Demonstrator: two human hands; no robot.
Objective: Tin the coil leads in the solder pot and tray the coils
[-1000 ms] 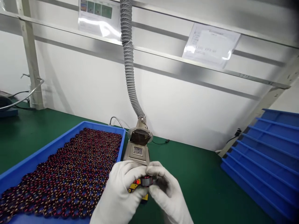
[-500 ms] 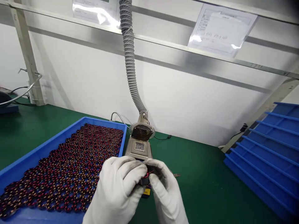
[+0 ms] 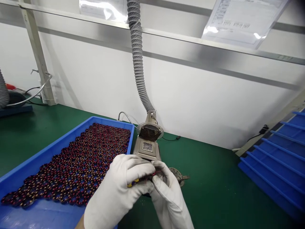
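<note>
Over the green bench mat (image 3: 209,187), the white-gloved left hand (image 3: 116,190) and right hand (image 3: 170,194) are both gripping a small wound coil (image 3: 145,180) with red wire, holding it between their fingers, just beside a blue tray (image 3: 71,133) packed with toroidal coils (image 3: 95,152), in front of a fume extractor (image 3: 147,133).

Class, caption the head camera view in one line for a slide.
Gloved left hand and right hand hold a wound coil beside a blue tray packed with coils, near a ducted fume extractor.
</note>
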